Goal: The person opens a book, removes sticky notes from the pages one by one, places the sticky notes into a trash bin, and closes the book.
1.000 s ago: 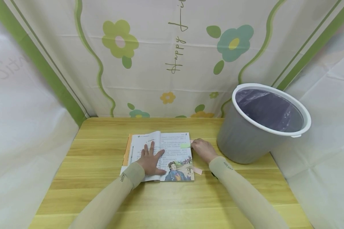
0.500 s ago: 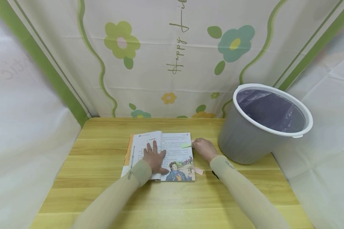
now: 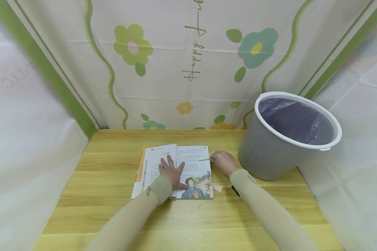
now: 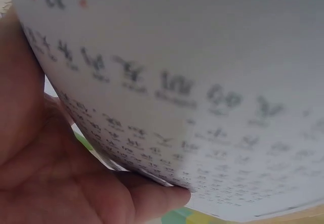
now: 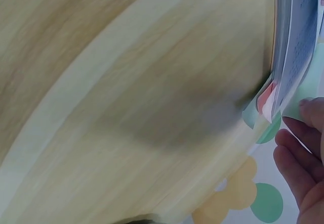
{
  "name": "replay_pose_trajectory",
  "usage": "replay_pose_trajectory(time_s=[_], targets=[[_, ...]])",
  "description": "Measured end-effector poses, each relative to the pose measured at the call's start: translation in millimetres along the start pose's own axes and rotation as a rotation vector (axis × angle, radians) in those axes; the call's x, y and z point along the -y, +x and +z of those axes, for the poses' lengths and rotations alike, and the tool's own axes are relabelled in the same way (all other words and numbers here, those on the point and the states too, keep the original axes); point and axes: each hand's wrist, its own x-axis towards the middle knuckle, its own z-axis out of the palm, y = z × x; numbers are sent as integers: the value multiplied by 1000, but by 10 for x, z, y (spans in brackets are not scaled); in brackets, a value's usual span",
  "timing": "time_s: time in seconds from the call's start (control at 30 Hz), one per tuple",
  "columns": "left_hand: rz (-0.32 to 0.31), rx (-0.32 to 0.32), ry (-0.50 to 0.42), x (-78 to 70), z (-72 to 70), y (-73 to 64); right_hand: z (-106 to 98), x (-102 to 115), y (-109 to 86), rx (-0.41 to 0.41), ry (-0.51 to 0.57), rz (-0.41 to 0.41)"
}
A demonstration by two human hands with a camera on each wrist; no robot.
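Note:
An open book (image 3: pixel 191 164) with printed text and a colour drawing lies on the table. My left hand (image 3: pixel 172 174) rests on it with fingers spread, across the inner fold and left page. In the left wrist view, the printed page (image 4: pixel 212 82) curves up beside the palm and thumb. At the right page's outer edge, my right hand (image 3: pixel 223 162) pinches the end of a green sticky note (image 3: pixel 203 159) between thumb and fingers. The right wrist view shows this pale green note (image 5: pixel 308 85) against the page. A pink paper tab (image 3: pixel 217 187) sticks out lower down the book's edge.
A grey bin (image 3: pixel 267 153) with a white rim and a dark liner stands at the back right, close beside my right hand. The wooden table (image 3: pixel 113 216) ends at a flowered curtain (image 3: pixel 182 62) behind. White cloth hangs on both sides.
My left hand has slid rightward over the book toward the fold and right page. The green note looks narrower and more edge-on, its end still in my right hand, which has barely moved.

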Motion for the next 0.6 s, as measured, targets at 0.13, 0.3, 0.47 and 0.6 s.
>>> replay_pose_trajectory(time_s=[0.13,0.3,0.47,0.6], targets=[[-9,5,-5,-12,-32,-25,-6,2,2,-2,37,22],[0,-11,-31,-4,9,3,-47,6,0,17,78,64],[-2,13,-40,-4,47,25,-93,7,-13,28,84,87],[-3,15,-48,-3,65,36,-132,-6,-44,27,91,105]])
